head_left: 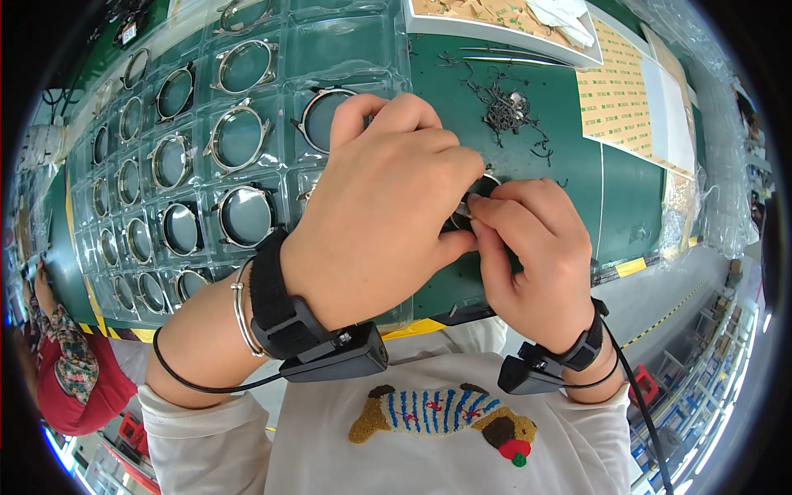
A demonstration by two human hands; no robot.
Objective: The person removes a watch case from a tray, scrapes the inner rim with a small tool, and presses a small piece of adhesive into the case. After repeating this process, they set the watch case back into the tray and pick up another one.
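Note:
A round watch case is between my hands over the green mat, mostly hidden by my fingers. My left hand is closed around its left side, back of the hand up. From the right, my right hand pinches at the case with thumb and index finger; a small shiny bit shows at those fingertips, too covered to name. Beside my left hand, a transparent plastic tray holds several round metal watch cases in its pockets. One more watch case sits partly behind my left fingers.
A pile of thin black strips lies on the green mat beyond my right hand. Behind it are thin sticks, a white box and tan printed sheets. Another person is at the far left.

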